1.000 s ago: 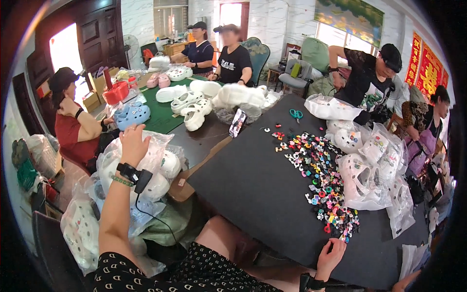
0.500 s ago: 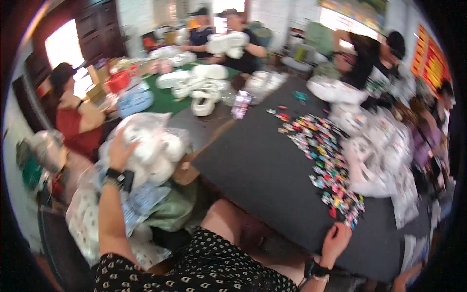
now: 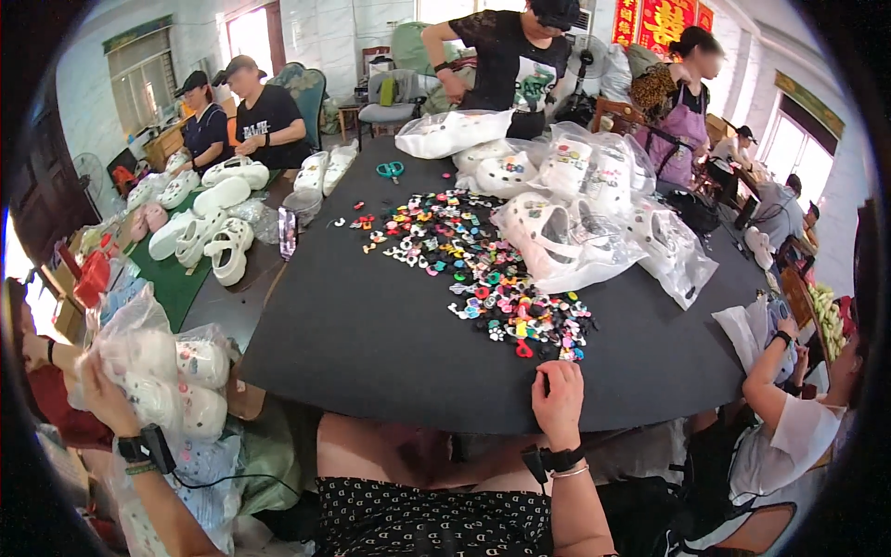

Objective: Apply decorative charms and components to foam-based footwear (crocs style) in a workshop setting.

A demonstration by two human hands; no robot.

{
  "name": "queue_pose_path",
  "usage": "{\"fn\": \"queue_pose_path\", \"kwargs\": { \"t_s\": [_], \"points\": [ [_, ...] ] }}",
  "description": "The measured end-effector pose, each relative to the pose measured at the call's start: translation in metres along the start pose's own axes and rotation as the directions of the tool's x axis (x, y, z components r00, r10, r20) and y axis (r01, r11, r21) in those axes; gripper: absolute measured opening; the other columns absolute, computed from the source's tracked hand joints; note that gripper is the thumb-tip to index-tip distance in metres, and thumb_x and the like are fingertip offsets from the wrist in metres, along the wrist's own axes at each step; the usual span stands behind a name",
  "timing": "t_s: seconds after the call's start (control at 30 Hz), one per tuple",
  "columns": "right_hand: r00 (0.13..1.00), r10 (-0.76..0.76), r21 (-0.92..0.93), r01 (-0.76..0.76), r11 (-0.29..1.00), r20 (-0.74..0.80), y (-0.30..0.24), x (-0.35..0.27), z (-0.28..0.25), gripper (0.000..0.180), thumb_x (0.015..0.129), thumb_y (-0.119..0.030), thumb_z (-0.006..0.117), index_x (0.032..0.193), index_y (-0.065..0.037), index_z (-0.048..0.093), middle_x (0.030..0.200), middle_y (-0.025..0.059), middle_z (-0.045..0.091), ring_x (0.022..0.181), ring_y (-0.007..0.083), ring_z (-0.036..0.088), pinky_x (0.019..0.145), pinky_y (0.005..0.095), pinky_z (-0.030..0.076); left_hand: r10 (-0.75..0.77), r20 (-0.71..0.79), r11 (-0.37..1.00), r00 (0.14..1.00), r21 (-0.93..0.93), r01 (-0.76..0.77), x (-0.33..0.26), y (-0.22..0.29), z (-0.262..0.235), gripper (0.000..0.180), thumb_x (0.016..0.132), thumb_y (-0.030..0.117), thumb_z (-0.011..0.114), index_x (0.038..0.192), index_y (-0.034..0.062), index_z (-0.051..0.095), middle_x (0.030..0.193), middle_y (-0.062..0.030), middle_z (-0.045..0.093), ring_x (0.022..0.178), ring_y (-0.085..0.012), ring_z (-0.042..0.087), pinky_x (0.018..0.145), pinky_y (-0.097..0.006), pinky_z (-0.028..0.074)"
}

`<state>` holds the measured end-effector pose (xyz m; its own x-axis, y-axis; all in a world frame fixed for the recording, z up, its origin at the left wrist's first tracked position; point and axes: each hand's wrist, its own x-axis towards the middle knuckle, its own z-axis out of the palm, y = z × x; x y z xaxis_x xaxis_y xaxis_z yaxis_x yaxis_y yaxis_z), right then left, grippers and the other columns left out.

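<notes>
Bare black tabletop [image 3: 362, 343] left of your right hand [image 3: 559, 395]: low pass is open there. Straight ahead, the charm pile [image 3: 520, 311] blocks a flat slide. Beyond it, bagged white clogs [image 3: 566, 246] wall off the far right; teal scissors [image 3: 390, 170] sit at the far end. To the right, bare strip up to 1 co-worker's arm [image 3: 768, 373]. Left hand [image 3: 104, 395]: bagged clog stack [image 3: 201, 408] stands between it and the table.
</notes>
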<state>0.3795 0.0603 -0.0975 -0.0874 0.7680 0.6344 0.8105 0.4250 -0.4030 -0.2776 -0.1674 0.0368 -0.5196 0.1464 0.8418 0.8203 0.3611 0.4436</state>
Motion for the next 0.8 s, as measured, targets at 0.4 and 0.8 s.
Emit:
{"fn": "queue_pose_path", "kwargs": {
  "t_s": [0.4, 0.8],
  "points": [
    [0.999, -0.010, -0.016, 0.009, 1.000, -0.033, 0.000, 0.000, 0.003, 0.011, 0.081, -0.001, 0.065, 0.091, -0.004, 0.061, 0.093, 0.0119, 0.062, 0.093, 0.0327, 0.058, 0.084, 0.0437, 0.047, 0.194, 0.002, 0.811, 0.981, -0.563, -0.159, -0.038, 0.242, 0.079, 0.017, 0.093, -0.004, 0.057, 0.105, -0.0039, 0.069, 0.100, -0.0094, 0.069, 0.094, -0.0184, 0.063, 0.086, -0.030, 0.050],
    [0.999, -0.049, -0.027, 0.048, 0.998, -0.015, -0.003, 0.003, 0.005, 0.010, 0.083, -0.001, 0.063, 0.092, -0.002, 0.061, 0.093, 0.0139, 0.061, 0.093, 0.0342, 0.057, 0.083, 0.0440, 0.046, 0.632, 0.364, 0.683, 0.685, -0.680, -0.268, -0.161, 0.331, 0.106, 0.025, 0.085, 0.009, 0.069, 0.109, 0.0129, 0.073, 0.110, -0.0090, 0.065, 0.095, -0.0281, 0.061, 0.088, -0.040, 0.045]
  ]
}}
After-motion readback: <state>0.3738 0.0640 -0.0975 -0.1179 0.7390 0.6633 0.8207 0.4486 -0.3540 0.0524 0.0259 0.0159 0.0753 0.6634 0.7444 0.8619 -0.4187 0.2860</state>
